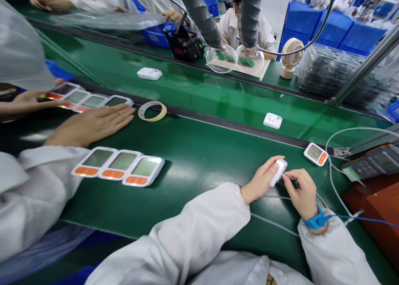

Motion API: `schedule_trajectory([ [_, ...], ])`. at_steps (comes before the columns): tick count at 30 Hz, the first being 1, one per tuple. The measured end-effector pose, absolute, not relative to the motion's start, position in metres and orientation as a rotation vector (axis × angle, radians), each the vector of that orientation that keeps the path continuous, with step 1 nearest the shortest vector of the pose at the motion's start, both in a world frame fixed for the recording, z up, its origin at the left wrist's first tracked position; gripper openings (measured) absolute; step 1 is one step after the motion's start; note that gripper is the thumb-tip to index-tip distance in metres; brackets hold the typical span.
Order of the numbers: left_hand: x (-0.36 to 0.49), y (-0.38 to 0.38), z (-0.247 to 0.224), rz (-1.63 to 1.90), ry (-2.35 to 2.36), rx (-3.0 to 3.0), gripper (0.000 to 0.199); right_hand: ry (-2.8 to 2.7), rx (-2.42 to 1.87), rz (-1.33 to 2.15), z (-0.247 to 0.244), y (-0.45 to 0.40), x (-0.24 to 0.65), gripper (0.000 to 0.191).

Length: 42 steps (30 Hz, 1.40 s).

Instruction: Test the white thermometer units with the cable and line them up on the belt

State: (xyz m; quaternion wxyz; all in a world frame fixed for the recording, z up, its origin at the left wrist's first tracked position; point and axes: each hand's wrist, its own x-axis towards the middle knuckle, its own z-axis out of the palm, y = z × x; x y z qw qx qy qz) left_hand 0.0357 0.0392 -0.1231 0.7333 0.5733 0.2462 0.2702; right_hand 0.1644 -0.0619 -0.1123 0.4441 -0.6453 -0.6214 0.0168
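My left hand [261,180] grips a small white plastic device [278,173], its narrow side turned up. The fingers of my right hand [301,190] pinch together at the device's right edge, on something thin and dark that is too small to name. A blue wrist strap [317,219] circles my right wrist, with a blue cord running off to the right. Just beyond my right hand lies a white digital display unit [316,154] with orange buttons and lit digits. Grey cables [277,224] pass on the bench beneath my hands.
Three display units [117,165] lie in a row at left. A co-worker's hand [93,123] is near several more, beside a tape roll [152,111]. White devices [273,121] lie on the green belt [202,96]. A meter [383,160] stands at right, by an orange-brown box [374,210].
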Motion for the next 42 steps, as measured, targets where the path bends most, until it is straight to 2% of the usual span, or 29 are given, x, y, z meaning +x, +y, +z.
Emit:
schedule_trajectory([
  [42,0.037,0.0372,-0.1298,0.593,0.498,1.285,0.069,-1.537,-1.597,0.109,-0.1186,-0.0614,0.1603,0.016],
])
